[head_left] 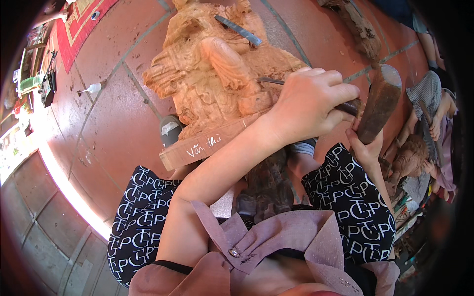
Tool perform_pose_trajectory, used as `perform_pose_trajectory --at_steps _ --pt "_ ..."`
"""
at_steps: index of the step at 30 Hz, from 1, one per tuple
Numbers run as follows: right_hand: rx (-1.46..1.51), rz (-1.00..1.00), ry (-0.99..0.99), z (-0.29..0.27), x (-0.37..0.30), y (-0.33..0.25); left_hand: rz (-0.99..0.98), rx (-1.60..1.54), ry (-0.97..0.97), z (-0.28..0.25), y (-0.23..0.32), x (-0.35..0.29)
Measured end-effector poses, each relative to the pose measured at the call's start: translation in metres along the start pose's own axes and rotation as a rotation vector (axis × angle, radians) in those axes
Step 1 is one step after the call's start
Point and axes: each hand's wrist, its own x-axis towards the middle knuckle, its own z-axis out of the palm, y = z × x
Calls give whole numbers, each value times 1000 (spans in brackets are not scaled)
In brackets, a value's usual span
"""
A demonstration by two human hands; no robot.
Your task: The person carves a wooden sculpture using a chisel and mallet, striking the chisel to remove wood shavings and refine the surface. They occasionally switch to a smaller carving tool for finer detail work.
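A large carved wooden sculpture (210,81) with robe-like folds lies on the tiled floor in front of me, its flat base edge toward me. My left hand (316,101) is closed around a chisel (349,106), its thin blade pointing left against the carving beside a rounded fold. In my right hand (366,148) is a dark wooden mallet (379,103), raised close to the chisel's handle end; whether they touch I cannot tell. A loose flat steel blade tool (238,30) rests on top of the sculpture.
A dark carved wood piece (264,190) sits between my knees. Rough wood (358,29) lies at the far right. Another person works at the right edge beside a smaller carving (410,155). A red mat (81,27) and a white bulb-shaped thing (94,88) are on the left.
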Motion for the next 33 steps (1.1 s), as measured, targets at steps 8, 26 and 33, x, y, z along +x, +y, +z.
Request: perform_pose_trajectory --at_steps 8,26,33 --pt "-171 -203 -6 -9 5 -19 -74 -78 122 -8 -1 1" --pt "-158 -405 -6 -14 21 -22 -35 -98 112 -15 -1 -2" --pt "-321 -453 -35 -19 21 -21 -43 -108 86 -18 -3 -3"
